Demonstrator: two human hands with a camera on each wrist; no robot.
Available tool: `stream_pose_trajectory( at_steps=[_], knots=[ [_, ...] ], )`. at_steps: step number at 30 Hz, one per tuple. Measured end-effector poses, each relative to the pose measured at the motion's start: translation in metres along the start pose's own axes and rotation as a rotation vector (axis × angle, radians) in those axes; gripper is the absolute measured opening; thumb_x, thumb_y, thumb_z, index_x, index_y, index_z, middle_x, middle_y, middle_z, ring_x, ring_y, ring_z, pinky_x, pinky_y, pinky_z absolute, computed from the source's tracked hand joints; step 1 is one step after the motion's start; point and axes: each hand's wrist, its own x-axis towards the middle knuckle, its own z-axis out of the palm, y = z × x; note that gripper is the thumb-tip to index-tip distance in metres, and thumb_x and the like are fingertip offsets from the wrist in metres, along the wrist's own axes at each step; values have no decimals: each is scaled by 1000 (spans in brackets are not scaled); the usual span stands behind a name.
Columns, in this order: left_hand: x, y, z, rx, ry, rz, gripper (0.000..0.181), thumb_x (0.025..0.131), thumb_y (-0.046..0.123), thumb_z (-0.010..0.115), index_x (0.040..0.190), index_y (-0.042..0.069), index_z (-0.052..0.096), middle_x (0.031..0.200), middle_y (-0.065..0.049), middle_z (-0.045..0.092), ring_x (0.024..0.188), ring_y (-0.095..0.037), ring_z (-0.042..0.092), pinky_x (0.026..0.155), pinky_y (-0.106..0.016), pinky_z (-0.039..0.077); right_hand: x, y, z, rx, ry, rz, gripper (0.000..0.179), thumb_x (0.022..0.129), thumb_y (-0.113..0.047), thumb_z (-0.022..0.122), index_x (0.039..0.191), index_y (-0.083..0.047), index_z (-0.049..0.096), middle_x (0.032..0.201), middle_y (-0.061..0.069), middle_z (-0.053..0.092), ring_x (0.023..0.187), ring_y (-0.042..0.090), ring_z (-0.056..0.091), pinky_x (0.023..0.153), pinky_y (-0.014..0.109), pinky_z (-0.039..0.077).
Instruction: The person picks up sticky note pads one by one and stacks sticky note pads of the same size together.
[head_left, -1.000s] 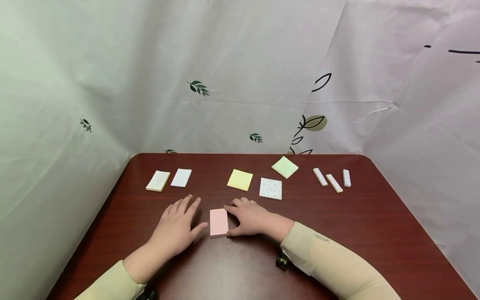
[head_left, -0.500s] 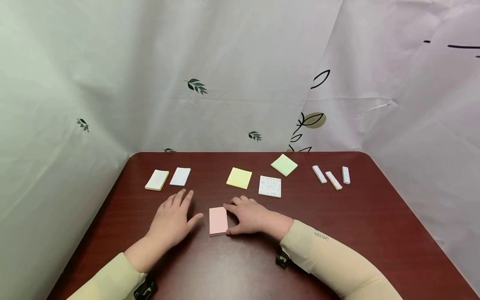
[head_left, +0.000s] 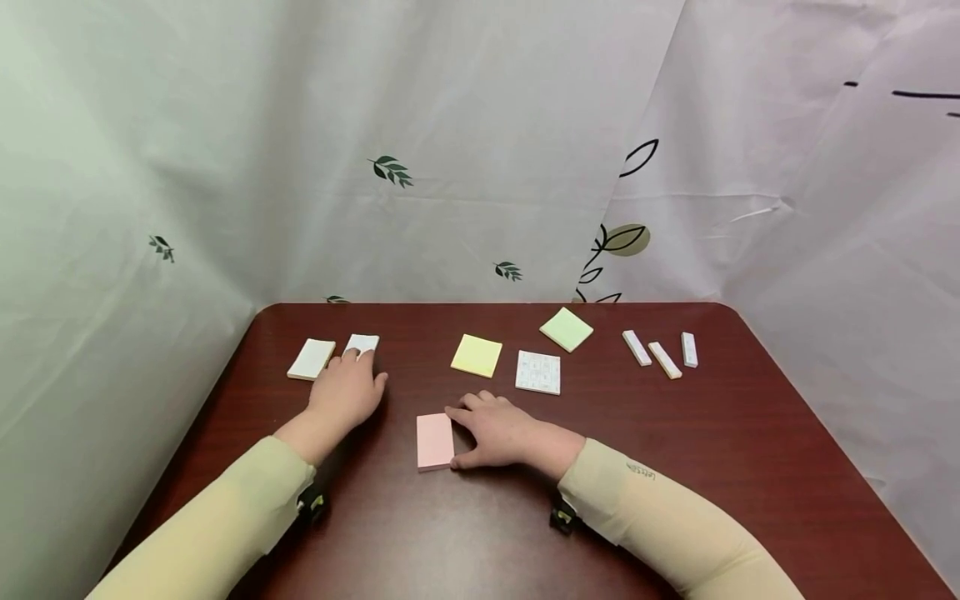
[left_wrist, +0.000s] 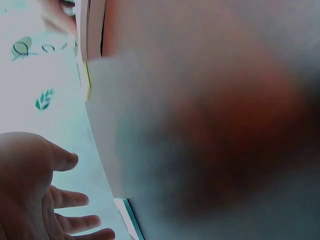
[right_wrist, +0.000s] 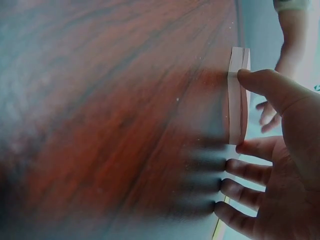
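Note:
My left hand point(head_left: 345, 393) reaches to the back left of the table, its fingertips over the near part of a small white note pad point(head_left: 364, 342). In the left wrist view its fingers point(left_wrist: 72, 199) are spread and hold nothing; whether they touch the pad cannot be made out. A pink sticky note pad point(head_left: 435, 442) lies flat at the table's middle. My right hand point(head_left: 495, 432) holds this pad by its right side, thumb at the near corner and forefinger at the far one. In the right wrist view the other fingers point(right_wrist: 240, 192) stand beyond the pad.
Left of the white pad lies another pale pad point(head_left: 311, 359). Yellow point(head_left: 477, 356), patterned white point(head_left: 537, 372) and green point(head_left: 566, 329) note pads lie behind my right hand. Narrow white strip pads point(head_left: 664, 360) sit at the back right. A fabric curtain point(head_left: 450, 167) hangs behind the table.
My left hand has moved from beside the pink pad forward and left to the white pad, now partly covering it. My right hand has stayed at the pink pad.

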Motion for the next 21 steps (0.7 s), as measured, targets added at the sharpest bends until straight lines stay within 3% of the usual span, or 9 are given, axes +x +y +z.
stream_pose_trajectory(
  at_steps=[6, 10, 21],
  knots=[
    [26, -4, -4, 5, -23, -48, 44, 98, 23, 56, 126, -11, 56, 117, -33, 56, 99, -50, 57, 79, -60, 49, 0, -1, 0, 5, -2, 1, 79, 86, -58, 67, 150, -18, 45, 139, 4, 49, 122, 22, 46, 102, 38, 41],
    [39, -8, -4, 1, -68, -94, 46, 98, 24, 56, 127, -11, 54, 116, -33, 55, 101, -49, 57, 79, -59, 50, 0, 0, -1, 2, -12, 4, 79, 86, -59, 66, 150, -18, 44, 139, 4, 49, 123, 21, 46, 103, 37, 41],
    [53, -15, -7, -65, -167, -177, 52, 99, 24, 56, 136, -11, 44, 124, -35, 51, 108, -50, 55, 81, -58, 50, 1, -1, -2, -7, -20, 6, 79, 87, -59, 66, 151, -18, 44, 139, 4, 49, 123, 21, 46, 103, 37, 41]
  ],
)
